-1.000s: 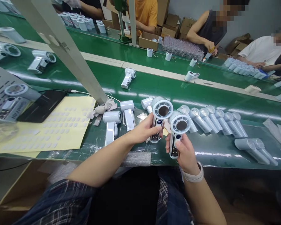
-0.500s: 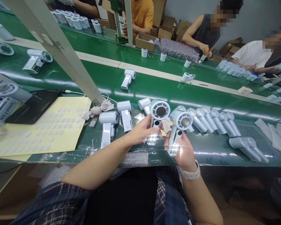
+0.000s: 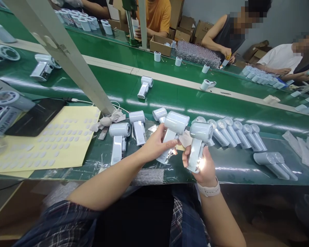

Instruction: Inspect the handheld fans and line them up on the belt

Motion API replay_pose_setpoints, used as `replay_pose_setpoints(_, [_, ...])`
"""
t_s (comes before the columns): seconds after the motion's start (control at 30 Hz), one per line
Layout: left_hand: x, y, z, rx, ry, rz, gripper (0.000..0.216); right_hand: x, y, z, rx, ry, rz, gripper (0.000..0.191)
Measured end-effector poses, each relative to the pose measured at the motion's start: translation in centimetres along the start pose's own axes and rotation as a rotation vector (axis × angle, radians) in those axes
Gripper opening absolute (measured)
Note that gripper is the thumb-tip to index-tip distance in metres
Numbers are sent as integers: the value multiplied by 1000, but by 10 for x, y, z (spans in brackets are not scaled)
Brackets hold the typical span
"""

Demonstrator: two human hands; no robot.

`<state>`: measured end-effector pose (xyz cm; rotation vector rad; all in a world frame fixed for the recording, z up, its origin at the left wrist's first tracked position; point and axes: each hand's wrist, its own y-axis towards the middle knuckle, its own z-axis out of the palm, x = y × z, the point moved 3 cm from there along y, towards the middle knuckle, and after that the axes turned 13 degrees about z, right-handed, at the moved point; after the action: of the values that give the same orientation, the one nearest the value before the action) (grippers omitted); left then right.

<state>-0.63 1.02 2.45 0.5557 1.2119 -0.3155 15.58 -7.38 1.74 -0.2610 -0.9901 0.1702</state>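
A pale blue handheld fan is in my left hand, whose fingers and thumb close round its handle. My right hand grips a second handheld fan by the handle, with the round head at the top. Both fans show me the sides of their heads, and they are held upright just above the bench edge, slightly apart. Left of my hands, two more fans stand on the bench. Behind my left hand lies another fan, partly hidden.
A row of fans lies to the right, with another pair nearer the edge. A yellow sheet of white stickers is at left, beside a slanted metal post. Fans ride the green belt; co-workers sit beyond.
Both fans in my hands have turned, from showing their round grille ends to showing the sides of their heads. A fan on the belt has shifted slightly right.
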Motion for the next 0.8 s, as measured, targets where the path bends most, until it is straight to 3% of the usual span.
replay_pose_setpoints(0.1, [4, -2, 2, 80, -253, -21, 48, 0, -1, 1, -49, -17, 14, 46])
replay_pose_setpoints(0.2, [4, -3, 4, 119, -365, -1, 45, 2, -4, 5, -41, -41, 7, 45])
replay_pose_setpoints(0.43, [-6, -7, 9, 190, -448, 18, 42, 9, -12, 6, -100, -26, -51, 40])
replay_pose_setpoints(0.67, [-3, -5, 10, 173, -423, -48, 56, 11, -7, 11, -116, 60, 17, 30])
replay_pose_setpoints(0.8, [-3, -3, 13, 203, -458, -127, 51, 11, -4, 15, -128, 89, 59, 27])
